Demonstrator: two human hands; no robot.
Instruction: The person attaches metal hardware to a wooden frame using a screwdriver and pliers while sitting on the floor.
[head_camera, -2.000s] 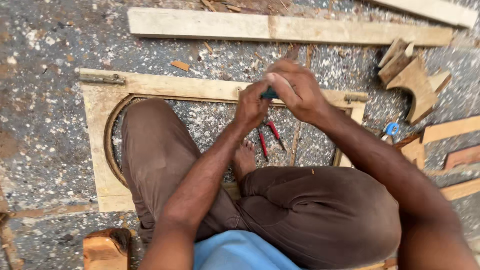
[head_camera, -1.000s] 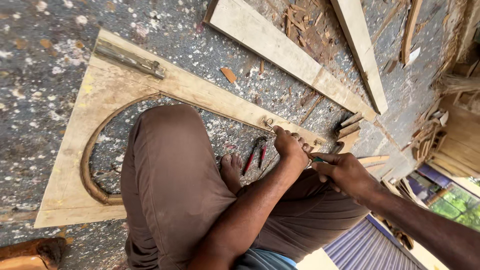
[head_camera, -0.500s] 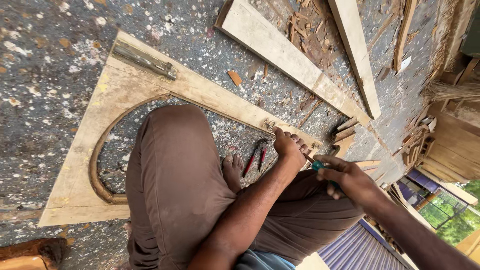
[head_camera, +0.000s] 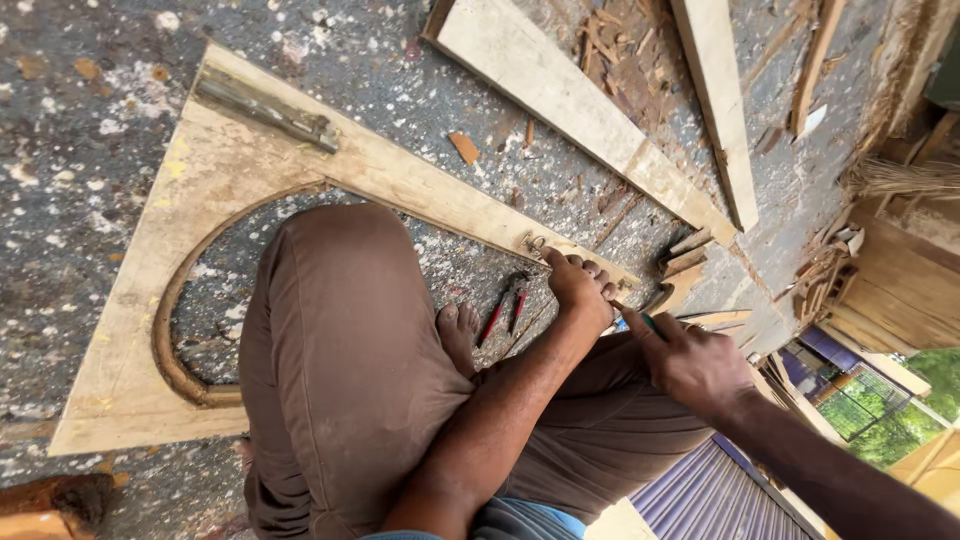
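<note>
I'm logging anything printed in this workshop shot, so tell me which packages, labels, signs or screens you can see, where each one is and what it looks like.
None in view: no package, label, sign or screen shows.
What is there is bare wood and tools: an arched wooden frame on the speckled floor, and red-handled pliers beside the left hand.

pliers (head_camera: 505, 312) and knee (head_camera: 330, 260) beside hands

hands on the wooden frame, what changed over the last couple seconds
Two seconds ago both hands met over the frame's top rail, with the tool between them. Now the left hand alone presses on the wooden frame near the small metal fitting, and the right hand has drawn back with the green-handled tool. The red-handled pliers still lie by the foot. The camera also swung right.
</note>
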